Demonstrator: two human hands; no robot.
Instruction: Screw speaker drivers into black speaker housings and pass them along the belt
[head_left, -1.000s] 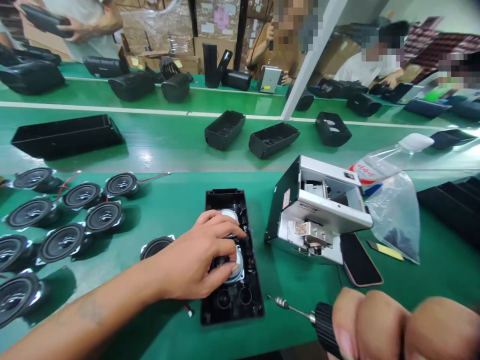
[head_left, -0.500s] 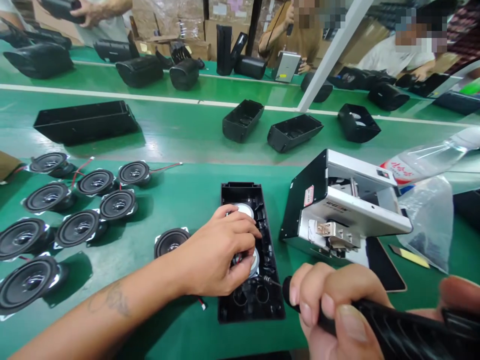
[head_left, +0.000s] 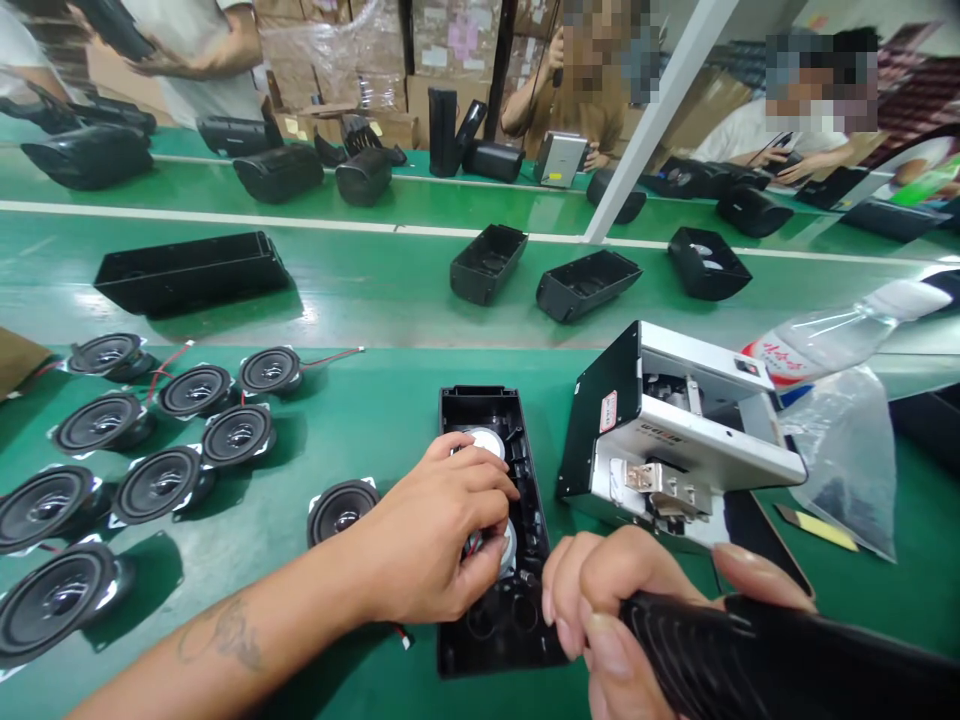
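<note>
Two speakers lie in the black box under the left hand, whose curled fingers' grip I cannot tell, while the fingers of the right hand clench a screwdriver that, held aslant, could slip and gouge a speaker.

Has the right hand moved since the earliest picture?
Yes: the right hand has moved left, closer to the right edge of the black case.
</note>
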